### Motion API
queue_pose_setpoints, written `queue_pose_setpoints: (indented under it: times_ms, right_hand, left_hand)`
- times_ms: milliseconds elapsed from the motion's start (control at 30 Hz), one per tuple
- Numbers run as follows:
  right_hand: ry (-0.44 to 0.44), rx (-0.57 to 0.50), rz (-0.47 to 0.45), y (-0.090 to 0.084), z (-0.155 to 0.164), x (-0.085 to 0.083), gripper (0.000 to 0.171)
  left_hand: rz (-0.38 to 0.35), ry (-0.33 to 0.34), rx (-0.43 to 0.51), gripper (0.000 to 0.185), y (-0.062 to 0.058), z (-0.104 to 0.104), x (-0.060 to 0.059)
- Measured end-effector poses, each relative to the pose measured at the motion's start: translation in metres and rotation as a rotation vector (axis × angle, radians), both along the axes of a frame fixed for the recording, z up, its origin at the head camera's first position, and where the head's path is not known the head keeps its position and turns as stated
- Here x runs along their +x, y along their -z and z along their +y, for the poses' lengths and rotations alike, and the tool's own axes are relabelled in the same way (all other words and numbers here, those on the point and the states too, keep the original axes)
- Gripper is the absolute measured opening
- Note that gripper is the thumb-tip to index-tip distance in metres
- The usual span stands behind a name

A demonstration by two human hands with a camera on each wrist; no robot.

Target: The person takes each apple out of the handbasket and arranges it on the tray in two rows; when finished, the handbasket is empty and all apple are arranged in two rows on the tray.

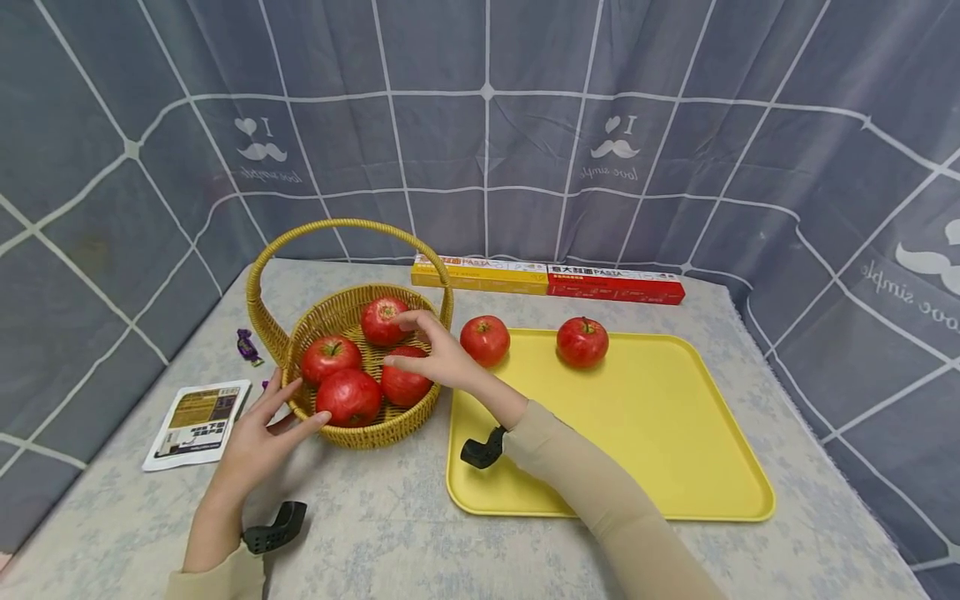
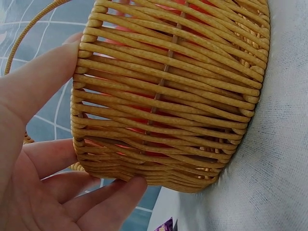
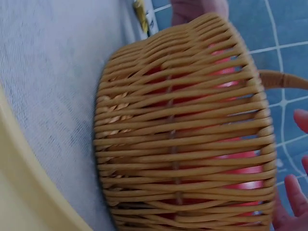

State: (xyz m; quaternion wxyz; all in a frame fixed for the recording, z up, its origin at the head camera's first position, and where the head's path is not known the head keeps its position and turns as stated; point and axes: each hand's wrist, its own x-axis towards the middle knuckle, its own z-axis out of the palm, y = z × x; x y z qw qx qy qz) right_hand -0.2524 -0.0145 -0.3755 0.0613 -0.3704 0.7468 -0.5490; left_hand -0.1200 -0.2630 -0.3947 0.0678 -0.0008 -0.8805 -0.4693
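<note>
A wicker basket (image 1: 341,312) with a tall handle holds several red apples (image 1: 351,397). My left hand (image 1: 288,408) rests against the basket's near left wall with its fingers straight. The left wrist view shows that hand (image 2: 43,192) spread along the woven side (image 2: 168,96). My right hand (image 1: 420,346) reaches over the basket's right rim. Its loosely spread fingers hover at one apple (image 1: 408,387) without closing on it. The right wrist view shows the basket's wall (image 3: 183,134) and my right hand's fingertips (image 3: 294,195) at the edge. Two more apples (image 1: 484,340) (image 1: 582,342) sit on a yellow tray (image 1: 660,433).
A yellow pasta box (image 1: 480,273) and a red one (image 1: 615,283) lie along the table's back edge. A white packet (image 1: 198,423) and a purple sweet (image 1: 247,346) lie left of the basket. A grey patterned cloth (image 1: 675,125) walls in the table.
</note>
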Motion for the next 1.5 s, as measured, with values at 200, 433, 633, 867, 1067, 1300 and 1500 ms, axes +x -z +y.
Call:
queue_pose_setpoints:
  times_ms: [200, 433, 633, 867, 1067, 1300, 1500]
  right_hand:
    - [-0.014, 0.131, 0.025, 0.003, -0.005, -0.007, 0.061]
    - [-0.071, 0.314, 0.034, -0.004, -0.006, -0.016, 0.071]
    - [-0.160, 0.414, 0.029, -0.006, -0.007, -0.021, 0.080]
    - [-0.227, 0.540, 0.073, -0.007, -0.009, -0.023, 0.085]
    - [-0.242, 0.667, 0.178, -0.006, -0.011, -0.018, 0.080]
    - [-0.187, 0.416, 0.196, -0.002, -0.002, -0.013, 0.064]
    - [-0.131, 0.162, 0.156, -0.016, 0.019, -0.001, 0.062]
  left_hand:
    - [-0.002, 0.003, 0.000, 0.076, -0.001, 0.002, -0.001]
    - [-0.008, 0.007, -0.017, 0.077, -0.001, 0.004, -0.003]
    - [-0.015, 0.002, -0.019, 0.078, -0.001, 0.004, -0.004]
    - [-0.024, -0.006, -0.020, 0.079, -0.002, 0.006, -0.004]
    - [-0.023, -0.007, -0.021, 0.079, -0.002, 0.006, -0.003]
    - [-0.013, -0.002, -0.006, 0.077, -0.001, 0.004, -0.001]
    - [0.011, 0.004, -0.007, 0.075, -0.001, 0.000, 0.001]
